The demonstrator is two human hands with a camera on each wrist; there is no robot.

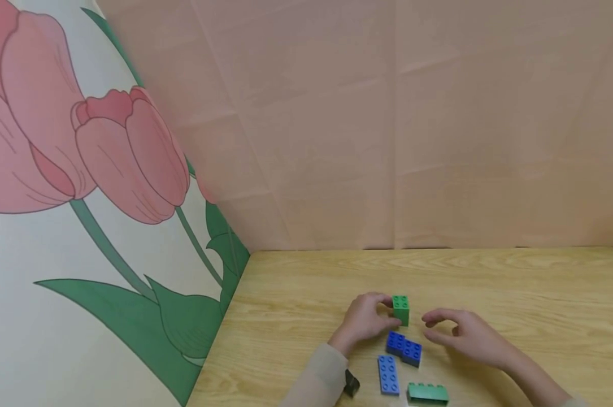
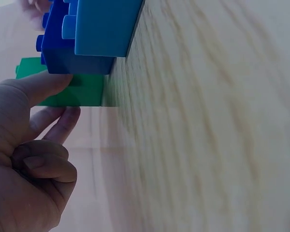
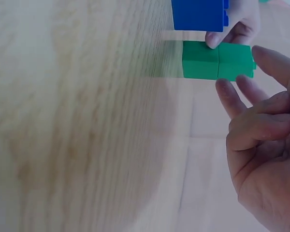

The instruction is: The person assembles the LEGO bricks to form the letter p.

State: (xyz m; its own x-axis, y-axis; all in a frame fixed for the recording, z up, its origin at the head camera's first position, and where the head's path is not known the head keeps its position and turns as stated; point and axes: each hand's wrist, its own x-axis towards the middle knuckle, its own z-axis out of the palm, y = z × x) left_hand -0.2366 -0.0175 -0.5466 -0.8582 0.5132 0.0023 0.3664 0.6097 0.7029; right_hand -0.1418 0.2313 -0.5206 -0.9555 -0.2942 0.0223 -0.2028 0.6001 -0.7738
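Two green toy bricks, one on top of the other with a seam between them, stand upright on the wooden table. My left hand pinches this green stack from the left side, its thumb low on the near face and fingertips on the far side. To the right of the stack hovers my right hand, fingers loosely bent, a small gap from the bricks and holding nothing. Just in front of the stack sit dark blue bricks, offset corner to corner.
Nearer to me lie a lighter blue long brick and a green long brick near the bottom of the head view. A small black object shows beside my left sleeve. A tulip-printed wall borders the table at left.
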